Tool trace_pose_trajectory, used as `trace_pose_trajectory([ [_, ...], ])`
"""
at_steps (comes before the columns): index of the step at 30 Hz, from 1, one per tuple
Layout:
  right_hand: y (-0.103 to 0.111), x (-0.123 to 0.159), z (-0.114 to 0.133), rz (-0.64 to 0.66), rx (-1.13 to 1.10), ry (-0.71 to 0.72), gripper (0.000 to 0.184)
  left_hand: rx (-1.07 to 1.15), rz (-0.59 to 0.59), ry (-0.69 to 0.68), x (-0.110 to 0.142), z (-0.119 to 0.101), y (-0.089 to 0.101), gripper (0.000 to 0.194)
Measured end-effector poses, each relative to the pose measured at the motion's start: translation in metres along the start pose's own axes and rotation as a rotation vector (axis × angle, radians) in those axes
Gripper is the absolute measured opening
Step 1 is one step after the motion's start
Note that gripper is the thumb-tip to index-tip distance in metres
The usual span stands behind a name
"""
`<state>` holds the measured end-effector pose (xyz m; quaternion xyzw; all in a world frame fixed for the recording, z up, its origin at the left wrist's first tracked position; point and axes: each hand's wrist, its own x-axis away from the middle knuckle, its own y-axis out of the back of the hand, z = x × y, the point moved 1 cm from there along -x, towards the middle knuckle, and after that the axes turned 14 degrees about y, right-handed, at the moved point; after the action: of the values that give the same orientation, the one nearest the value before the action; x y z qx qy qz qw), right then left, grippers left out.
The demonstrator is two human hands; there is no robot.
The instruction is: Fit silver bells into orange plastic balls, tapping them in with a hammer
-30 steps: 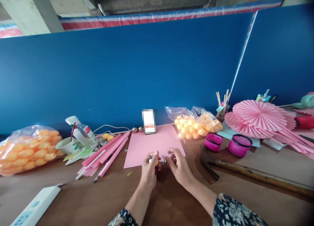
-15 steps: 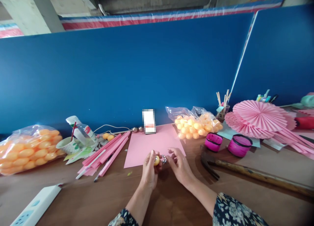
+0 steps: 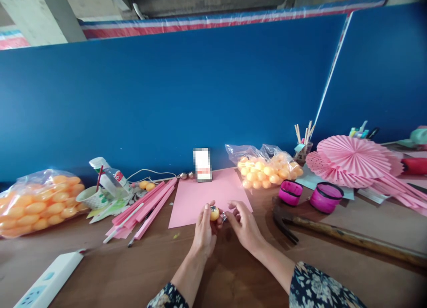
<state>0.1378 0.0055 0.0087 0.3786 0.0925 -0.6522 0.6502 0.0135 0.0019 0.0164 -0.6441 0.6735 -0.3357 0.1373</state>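
Left grip (image 3: 203, 233) clamps a yellow ball (image 3: 214, 214); right grip (image 3: 246, 224) uncertain at silvery metal (image 3: 224, 217); brown table (image 3: 130, 272), blue partition (image 3: 183, 90) behind.

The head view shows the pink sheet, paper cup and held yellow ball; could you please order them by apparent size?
1. Pink sheet
2. Paper cup
3. Yellow ball, in the left hand

Soft light bathes the bench (image 3: 140, 272); a plastic bag (image 3: 43, 205) glints; pixelation masks a white object (image 3: 202, 165); right-hand corners dark.
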Motion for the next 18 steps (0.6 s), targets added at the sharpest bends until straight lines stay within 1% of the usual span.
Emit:
trace_pose_trajectory([
  [5,0.0002,-0.0011,-0.0014,-0.001,-0.009,-0.013,0.025,-0.033,-0.034,0.035,0.0003,-0.0013,0.0022,0.039],
  [8,0.0005,-0.0011,-0.0009,-0.001,-0.003,-0.016,0.025,-0.044,-0.013,0.054,0.0005,-0.0014,0.0035,0.04],
  [11,-0.0001,-0.0004,-0.0009,-0.003,-0.007,-0.008,0.024,-0.069,0.004,0.042,0.0011,-0.0018,0.0037,0.043],
  [14,-0.0006,0.0003,-0.0011,-0.01,-0.008,-0.003,0.024,-0.113,-0.019,0.015,0.0016,-0.0026,0.0037,0.047],
  [18,-0.0007,0.0,-0.0011,-0.003,0.004,-0.006,0.024,-0.103,-0.056,0.036,0.0017,-0.0035,0.0039,0.051],
])
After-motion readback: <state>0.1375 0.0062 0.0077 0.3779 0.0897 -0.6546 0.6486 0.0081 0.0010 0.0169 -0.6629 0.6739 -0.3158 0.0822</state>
